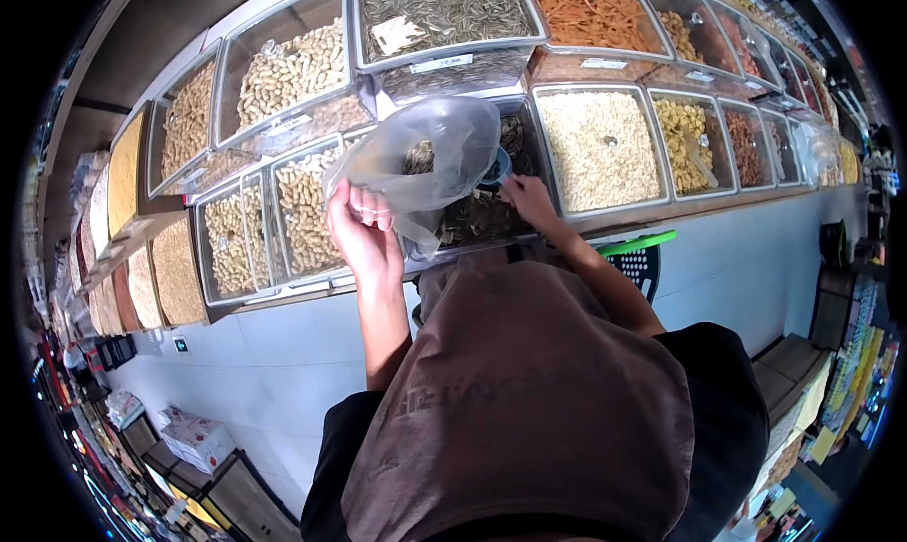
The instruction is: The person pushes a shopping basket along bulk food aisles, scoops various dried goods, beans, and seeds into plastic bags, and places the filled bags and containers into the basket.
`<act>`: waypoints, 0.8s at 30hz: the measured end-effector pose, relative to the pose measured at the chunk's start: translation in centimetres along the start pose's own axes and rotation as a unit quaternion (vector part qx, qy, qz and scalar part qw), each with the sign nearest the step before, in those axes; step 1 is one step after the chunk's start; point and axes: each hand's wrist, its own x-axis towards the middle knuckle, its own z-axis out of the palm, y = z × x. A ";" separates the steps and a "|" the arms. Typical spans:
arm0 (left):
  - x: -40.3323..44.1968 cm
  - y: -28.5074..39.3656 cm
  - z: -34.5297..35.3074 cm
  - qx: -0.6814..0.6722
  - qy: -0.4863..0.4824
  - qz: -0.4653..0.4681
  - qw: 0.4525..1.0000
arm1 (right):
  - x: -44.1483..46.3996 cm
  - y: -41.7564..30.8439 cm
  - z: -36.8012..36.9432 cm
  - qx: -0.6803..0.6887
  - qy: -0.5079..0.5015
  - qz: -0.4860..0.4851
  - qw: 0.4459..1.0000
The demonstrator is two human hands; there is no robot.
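A clear plastic bag (444, 154) is held up by my left hand (367, 235), whose fingers are wrapped in its edge. The bag hangs over an open bin of dark striped sunflower seeds (477, 219). My right hand (529, 200) is closed on a blue scoop (498, 168) inside that bin, right beside the bag. The bag partly covers the scoop and the seeds, so the scoop's contents cannot be made out.
Bins of peanuts (307, 235) stand to the left and a bin of pale seeds (605, 150) to the right. Lidded bins (444, 8) form a raised row behind. A black basket with a green handle (640, 243) is below my right forearm.
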 end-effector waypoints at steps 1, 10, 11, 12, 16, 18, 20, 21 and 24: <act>-0.3 -0.2 -0.2 -0.004 0.006 0.008 1.000 | -0.6 -0.4 -0.4 -0.003 -0.008 -0.007 1.000; -3.2 -1.1 0.3 -0.050 0.088 0.052 0.993 | -3.6 -1.8 -3.2 0.046 -0.052 0.029 0.997; -3.5 -1.1 0.6 -0.038 0.101 0.058 0.993 | -3.8 -1.6 -3.4 0.071 -0.063 0.018 0.995; -3.4 -1.2 0.6 -0.031 0.099 0.057 0.993 | -4.0 -1.6 -3.4 0.097 -0.074 0.008 0.993; -3.3 -1.3 0.6 0.036 0.100 0.083 0.991 | -5.3 -1.5 -3.6 0.135 -0.062 0.001 0.989; -3.0 -1.4 1.1 0.060 0.096 0.084 0.990 | -5.9 -1.6 -3.7 0.172 -0.069 -0.003 0.983; -2.8 -1.3 1.2 0.080 0.079 0.082 0.990 | -6.6 -3.4 -4.3 0.184 -0.063 0.004 0.981; -2.8 -1.2 1.6 0.082 0.069 0.075 0.991 | -7.1 -4.5 -4.8 0.187 -0.066 0.006 0.980; -2.4 -1.3 2.1 0.114 0.055 0.087 0.988 | -8.1 -7.3 -5.7 0.204 -0.057 0.026 0.977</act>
